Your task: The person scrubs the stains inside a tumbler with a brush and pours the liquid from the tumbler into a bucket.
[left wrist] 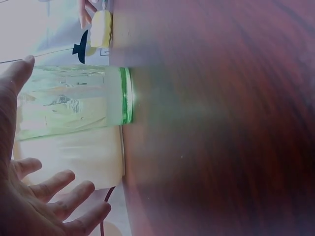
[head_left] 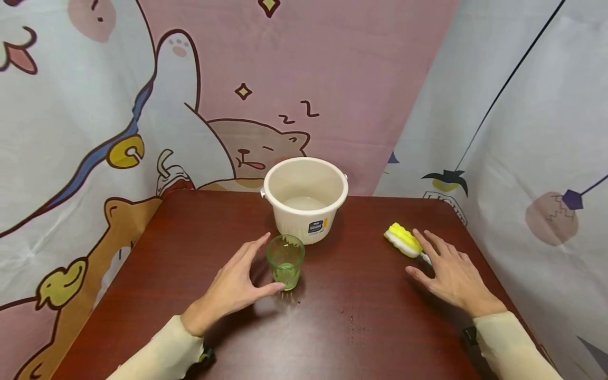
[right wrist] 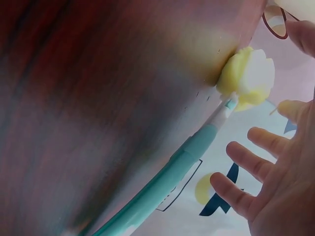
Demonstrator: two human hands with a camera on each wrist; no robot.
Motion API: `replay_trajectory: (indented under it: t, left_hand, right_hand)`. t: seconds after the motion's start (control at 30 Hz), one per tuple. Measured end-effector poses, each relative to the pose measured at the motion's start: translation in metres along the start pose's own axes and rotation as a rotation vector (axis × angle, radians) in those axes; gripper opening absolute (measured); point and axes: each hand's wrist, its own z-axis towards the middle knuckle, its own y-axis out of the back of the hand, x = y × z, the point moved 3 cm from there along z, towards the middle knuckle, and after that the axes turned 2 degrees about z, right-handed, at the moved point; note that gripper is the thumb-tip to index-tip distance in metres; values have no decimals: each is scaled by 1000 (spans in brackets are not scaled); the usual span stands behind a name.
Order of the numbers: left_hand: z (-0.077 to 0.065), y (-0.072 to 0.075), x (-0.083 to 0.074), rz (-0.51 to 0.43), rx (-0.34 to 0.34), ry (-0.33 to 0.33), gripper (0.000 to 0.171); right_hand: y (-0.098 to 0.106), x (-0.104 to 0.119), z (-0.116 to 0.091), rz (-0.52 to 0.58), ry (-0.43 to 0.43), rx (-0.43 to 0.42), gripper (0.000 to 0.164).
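Observation:
A green-tinted clear glass (head_left: pixel 286 258) stands upright on the table. My left hand (head_left: pixel 230 287) is beside it with thumb and fingers spread; in the left wrist view a gap shows between the fingers and the glass (left wrist: pixel 74 101). To the right lies a sponge brush with a yellow and white head (head_left: pixel 404 240). Its long teal handle (right wrist: pixel 182 157) shows in the right wrist view. My right hand (head_left: pixel 453 277) hovers over that handle, fingers spread and apart from it, and hides most of it in the head view.
A cream bucket (head_left: pixel 296 224) with a label stands right behind the glass, near the table's back edge. Small water drops dot the dark red-brown table (head_left: pixel 332 327) between the hands. Printed cloth (head_left: pixel 361 79) hangs around the back and sides.

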Motion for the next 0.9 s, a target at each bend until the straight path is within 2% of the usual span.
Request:
replay_trajectory:
  t: [0.5, 0.9]
  left_hand:
    - [5, -8, -5, -68, 9, 9, 124]
    - [9, -14, -10, -97, -6, -4, 123]
  right_hand:
    - [-7, -9, -2, 24, -59, 74, 107]
    - [-10, -15, -1, 13, -61, 63, 104]
